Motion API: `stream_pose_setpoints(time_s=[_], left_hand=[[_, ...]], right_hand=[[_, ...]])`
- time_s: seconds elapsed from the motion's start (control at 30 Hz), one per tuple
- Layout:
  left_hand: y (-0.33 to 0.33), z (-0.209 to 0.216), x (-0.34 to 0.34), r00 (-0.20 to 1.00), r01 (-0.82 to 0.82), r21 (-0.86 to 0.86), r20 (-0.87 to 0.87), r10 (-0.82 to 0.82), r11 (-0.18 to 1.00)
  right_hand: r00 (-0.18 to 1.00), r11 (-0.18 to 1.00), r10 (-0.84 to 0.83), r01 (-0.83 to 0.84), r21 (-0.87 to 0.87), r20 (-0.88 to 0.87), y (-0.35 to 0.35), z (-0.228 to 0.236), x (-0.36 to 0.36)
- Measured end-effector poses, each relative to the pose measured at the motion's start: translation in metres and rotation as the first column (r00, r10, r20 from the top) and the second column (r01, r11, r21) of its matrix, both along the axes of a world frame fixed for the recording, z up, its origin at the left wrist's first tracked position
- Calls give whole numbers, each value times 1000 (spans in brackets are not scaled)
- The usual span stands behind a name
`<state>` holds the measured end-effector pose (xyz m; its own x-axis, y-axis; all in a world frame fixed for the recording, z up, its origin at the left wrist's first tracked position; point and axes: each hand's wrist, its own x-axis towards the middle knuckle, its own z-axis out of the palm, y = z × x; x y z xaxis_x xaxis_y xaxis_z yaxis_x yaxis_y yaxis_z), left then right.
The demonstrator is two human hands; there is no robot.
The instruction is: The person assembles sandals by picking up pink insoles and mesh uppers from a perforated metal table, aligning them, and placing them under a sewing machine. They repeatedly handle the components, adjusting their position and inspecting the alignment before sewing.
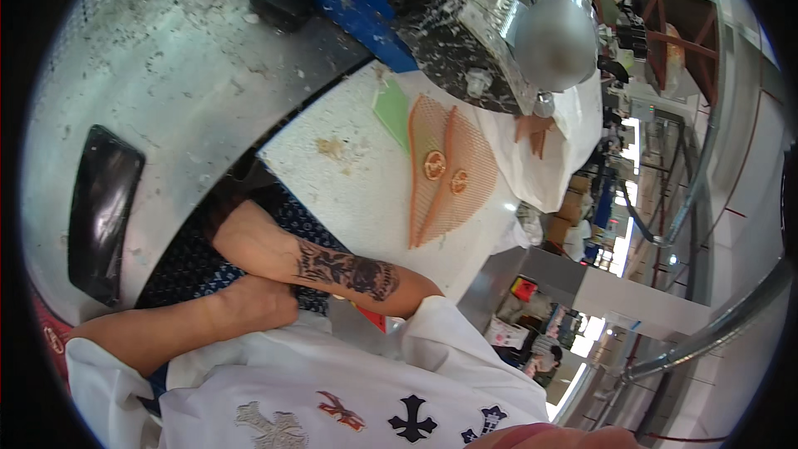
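Note:
My left hand [268,303] is curled closed low in front of my shirt, beside my right forearm; whatever it may hold is hidden. My right hand [239,231] reaches across above it, over dark patterned cloth [299,214] at my lap. Its fingers drop into shadow by the metal table's edge, so their pose is hidden. Apart from both hands, orange mesh pieces [440,208] with two round emblems [435,165] lie on a white worktop [366,191]. A light green sheet [391,115] sits against the mesh.
A machine with a blue base [349,8] and a rounded grey part [555,43] stands at the far side. On the metal table [183,108] are a glossy black panel [105,214] and a dark rounded object [281,2]. White cloth [540,175] hangs at the worktop's right.

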<state>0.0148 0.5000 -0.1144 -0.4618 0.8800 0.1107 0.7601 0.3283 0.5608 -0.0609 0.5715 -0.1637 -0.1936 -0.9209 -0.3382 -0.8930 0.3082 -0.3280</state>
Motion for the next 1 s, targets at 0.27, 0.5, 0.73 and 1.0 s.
stream_pose_setpoints(time_s=[0.27,0.5,0.73,1.0], left_hand=[[6,-7,4,997,-53,3,-57,53,999],[12,-19,15,981,-138,13,-138,139,990],[9,0,-4,968,-15,-123,-251,-17,992],[8,9,-5,975,-22,-151,-221,-12,988]], right_hand=[[999,999,-43,44,-14,23,2,-7,3],[997,999,-52,52,8,53,0,1,4],[1000,999,17,-17,-49,-9,3,17,-6],[999,999,36,-36,22,-1,3,25,-5]])
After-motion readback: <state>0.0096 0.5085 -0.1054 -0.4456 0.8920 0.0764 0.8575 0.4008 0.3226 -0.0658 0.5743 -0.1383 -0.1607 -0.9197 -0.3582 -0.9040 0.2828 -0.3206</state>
